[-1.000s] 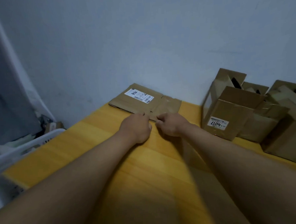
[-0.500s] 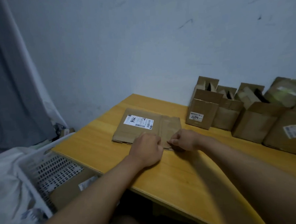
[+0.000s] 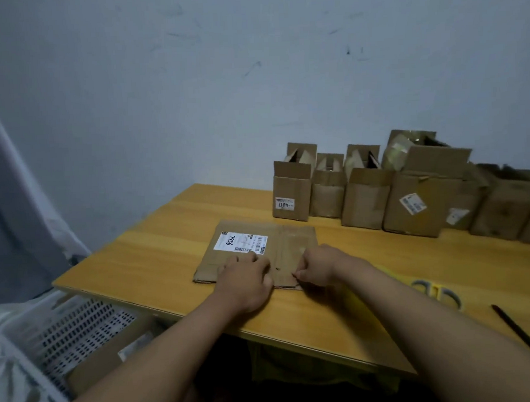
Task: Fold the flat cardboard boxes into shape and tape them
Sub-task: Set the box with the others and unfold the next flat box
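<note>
Both hands gripped the near edge of the flat box (image 3: 254, 250): left hand (image 3: 246, 278) curled, right hand (image 3: 317, 265) apparently pinching; opening it into shape came next.

Flat box (image 3: 254, 250) lies on table (image 3: 156, 258), left-front of standing boxes (image 3: 364, 195).
</note>
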